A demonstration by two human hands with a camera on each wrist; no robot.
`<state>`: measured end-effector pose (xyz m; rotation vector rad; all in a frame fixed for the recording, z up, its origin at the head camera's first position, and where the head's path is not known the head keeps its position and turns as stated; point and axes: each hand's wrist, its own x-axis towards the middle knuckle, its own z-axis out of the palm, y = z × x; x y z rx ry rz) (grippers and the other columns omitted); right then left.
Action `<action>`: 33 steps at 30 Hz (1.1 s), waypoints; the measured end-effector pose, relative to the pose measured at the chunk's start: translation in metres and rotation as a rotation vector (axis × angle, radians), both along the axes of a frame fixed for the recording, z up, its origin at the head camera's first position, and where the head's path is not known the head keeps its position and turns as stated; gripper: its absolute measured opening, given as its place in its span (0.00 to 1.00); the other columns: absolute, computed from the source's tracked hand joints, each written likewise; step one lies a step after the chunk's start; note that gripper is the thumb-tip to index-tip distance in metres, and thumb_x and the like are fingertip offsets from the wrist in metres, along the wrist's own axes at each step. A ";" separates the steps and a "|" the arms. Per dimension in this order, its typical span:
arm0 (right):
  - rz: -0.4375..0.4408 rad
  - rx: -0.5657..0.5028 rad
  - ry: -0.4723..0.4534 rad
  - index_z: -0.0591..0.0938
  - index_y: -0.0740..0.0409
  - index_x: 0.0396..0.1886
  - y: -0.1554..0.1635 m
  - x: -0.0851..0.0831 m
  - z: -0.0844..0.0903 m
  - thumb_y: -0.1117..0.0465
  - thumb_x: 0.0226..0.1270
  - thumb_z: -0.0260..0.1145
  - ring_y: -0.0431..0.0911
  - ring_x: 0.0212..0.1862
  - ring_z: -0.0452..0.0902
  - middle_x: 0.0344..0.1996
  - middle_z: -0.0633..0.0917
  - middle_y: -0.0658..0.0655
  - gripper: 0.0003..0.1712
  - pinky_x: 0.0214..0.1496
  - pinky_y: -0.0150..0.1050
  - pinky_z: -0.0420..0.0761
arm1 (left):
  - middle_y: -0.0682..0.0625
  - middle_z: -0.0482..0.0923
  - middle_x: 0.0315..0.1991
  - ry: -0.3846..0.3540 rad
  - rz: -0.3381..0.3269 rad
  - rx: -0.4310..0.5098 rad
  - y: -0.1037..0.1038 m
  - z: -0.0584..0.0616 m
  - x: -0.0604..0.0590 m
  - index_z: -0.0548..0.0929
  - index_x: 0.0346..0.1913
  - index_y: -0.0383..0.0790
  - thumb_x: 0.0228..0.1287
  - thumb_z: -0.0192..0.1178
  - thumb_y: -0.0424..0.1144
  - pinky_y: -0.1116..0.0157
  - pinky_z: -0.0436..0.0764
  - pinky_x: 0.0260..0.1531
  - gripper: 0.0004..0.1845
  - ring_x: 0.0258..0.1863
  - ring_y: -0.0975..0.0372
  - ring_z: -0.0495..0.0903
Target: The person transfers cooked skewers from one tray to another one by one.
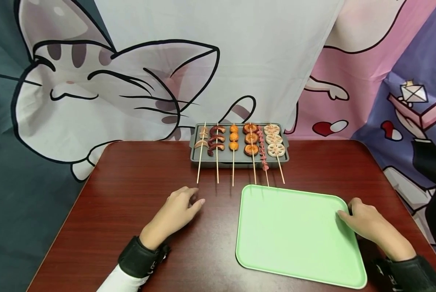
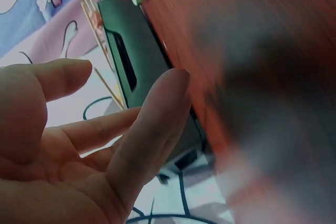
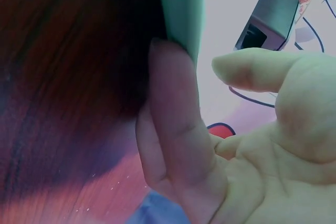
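Clearly, the dark red, wood-grained bench [image 1: 112, 227] fills much of the lower frame. At lower right is the pale green rectangular tray [image 1: 294, 239], its long axis running roughly left to right; above it, near the frame's centre, stands the grey rectangular grill pan [image 1: 225, 165]. The right grip [image 1: 365, 221] is at the tray's right edge, fingers touching the rim, thumb apart. The left grip [image 1: 175, 211], thumb and fingers apart, holds nothing. Six thin wooden skewers of food-like pieces [image 1: 251, 138] lie across the pan, long axes running up the frame. The leftmost bare end sits just above the left fingertips, which seems the relation that matters.
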<state>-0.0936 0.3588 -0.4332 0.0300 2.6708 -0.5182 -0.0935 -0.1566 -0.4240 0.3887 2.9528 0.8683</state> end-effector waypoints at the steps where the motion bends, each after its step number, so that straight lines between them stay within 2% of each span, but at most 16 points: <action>1: -0.004 -0.004 -0.006 0.68 0.76 0.47 0.000 0.001 0.000 0.49 0.78 0.58 0.50 0.31 0.79 0.32 0.81 0.65 0.28 0.31 0.43 0.78 | 0.44 0.83 0.41 0.001 -0.003 0.001 0.003 0.000 0.000 0.82 0.60 0.26 0.72 0.65 0.43 0.61 0.84 0.38 0.25 0.38 0.57 0.82; 6: -0.013 -0.015 -0.041 0.67 0.74 0.46 -0.001 0.005 0.000 0.51 0.78 0.57 0.48 0.29 0.78 0.31 0.79 0.63 0.25 0.30 0.41 0.76 | 0.46 0.81 0.36 0.028 -0.009 0.002 0.018 -0.003 0.001 0.84 0.56 0.26 0.71 0.66 0.42 0.62 0.83 0.35 0.21 0.35 0.59 0.80; 11: -0.013 0.003 -0.051 0.66 0.70 0.41 -0.002 0.009 0.000 0.54 0.76 0.55 0.48 0.28 0.74 0.27 0.75 0.59 0.20 0.28 0.40 0.72 | 0.49 0.76 0.28 0.066 -0.041 0.001 0.037 -0.008 0.002 0.85 0.43 0.32 0.71 0.66 0.41 0.66 0.73 0.26 0.12 0.27 0.62 0.70; 14: -0.004 0.009 -0.015 0.65 0.67 0.37 -0.002 0.010 -0.001 0.57 0.73 0.54 0.49 0.28 0.71 0.24 0.72 0.57 0.15 0.28 0.39 0.69 | 0.50 0.75 0.28 0.064 -0.055 0.007 0.046 -0.010 0.002 0.86 0.44 0.32 0.70 0.67 0.41 0.66 0.72 0.26 0.13 0.27 0.63 0.70; 17: 0.009 0.019 0.031 0.64 0.65 0.35 -0.002 0.011 -0.002 0.60 0.71 0.54 0.49 0.28 0.70 0.23 0.70 0.56 0.12 0.29 0.38 0.69 | 0.48 0.78 0.31 0.058 -0.063 0.014 0.054 -0.012 0.003 0.85 0.51 0.29 0.70 0.67 0.42 0.64 0.77 0.30 0.17 0.30 0.62 0.74; 21: 0.029 0.025 0.067 0.66 0.68 0.37 -0.002 0.012 -0.004 0.63 0.70 0.55 0.50 0.30 0.70 0.24 0.72 0.57 0.11 0.29 0.39 0.70 | 0.46 0.79 0.33 0.056 -0.069 0.012 0.064 -0.014 0.003 0.83 0.56 0.26 0.70 0.67 0.42 0.60 0.81 0.32 0.22 0.32 0.60 0.77; 27: 0.042 0.031 0.082 0.67 0.71 0.40 -0.001 0.013 -0.005 0.64 0.71 0.56 0.53 0.31 0.72 0.26 0.74 0.59 0.12 0.30 0.41 0.73 | 0.44 0.79 0.34 0.013 -0.083 0.041 0.078 -0.016 0.003 0.83 0.54 0.26 0.70 0.67 0.41 0.60 0.81 0.32 0.21 0.33 0.57 0.77; 30: 0.037 0.029 0.084 0.67 0.71 0.40 -0.001 0.013 -0.005 0.64 0.72 0.56 0.52 0.31 0.72 0.25 0.73 0.58 0.12 0.29 0.41 0.72 | 0.44 0.80 0.36 -0.011 -0.085 0.041 0.085 -0.017 0.002 0.83 0.55 0.25 0.69 0.67 0.41 0.58 0.83 0.35 0.21 0.36 0.55 0.79; 33: 0.028 0.025 0.085 0.68 0.70 0.40 -0.001 0.013 -0.005 0.64 0.71 0.56 0.51 0.30 0.71 0.25 0.73 0.57 0.11 0.29 0.40 0.72 | 0.46 0.78 0.32 -0.028 -0.102 0.031 0.092 -0.019 0.001 0.83 0.52 0.26 0.69 0.68 0.41 0.59 0.81 0.34 0.19 0.34 0.56 0.79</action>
